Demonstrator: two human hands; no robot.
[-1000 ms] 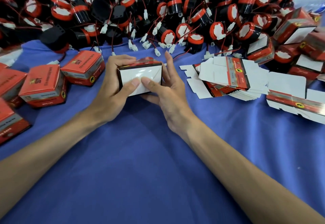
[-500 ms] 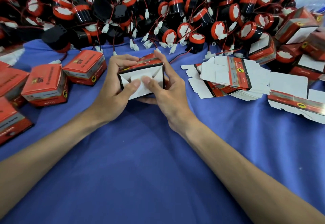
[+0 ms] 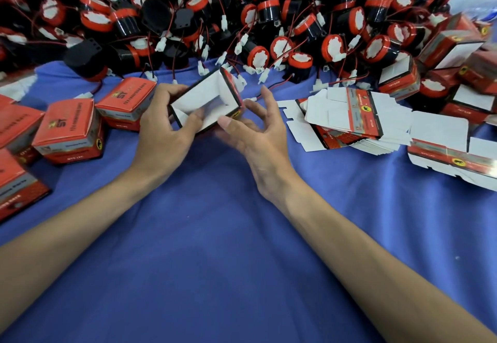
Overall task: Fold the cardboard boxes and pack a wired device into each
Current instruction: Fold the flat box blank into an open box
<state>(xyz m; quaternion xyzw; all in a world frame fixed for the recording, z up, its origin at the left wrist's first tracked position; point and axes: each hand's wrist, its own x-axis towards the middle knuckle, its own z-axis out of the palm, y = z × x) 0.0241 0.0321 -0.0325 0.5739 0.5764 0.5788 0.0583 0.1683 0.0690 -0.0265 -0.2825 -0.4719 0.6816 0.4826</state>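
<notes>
1. The left grip [image 3: 164,133] grasps a half-folded red-and-black cardboard box [image 3: 207,98], its thumb on the white inner face and its fingers behind.
2. The box is tilted, open end toward the camera, over the blue cloth-covered bench [image 3: 242,262].
3. The right grip [image 3: 260,142] is released, its fingers loosely spread. Its thumb tip is at the box's lower corner.
4. A heap of round black-and-red wired devices [image 3: 269,14] lies behind, with closed red cardboard boxes [image 3: 70,130] on the left and a stack of flat box blanks [image 3: 349,116] on the right.

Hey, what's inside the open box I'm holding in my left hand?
Only bare white cardboard walls show inside the box; no wired device is visible in it. The left hand grips it, and its thumb covers the lower near corner, so that part is hidden.
</notes>
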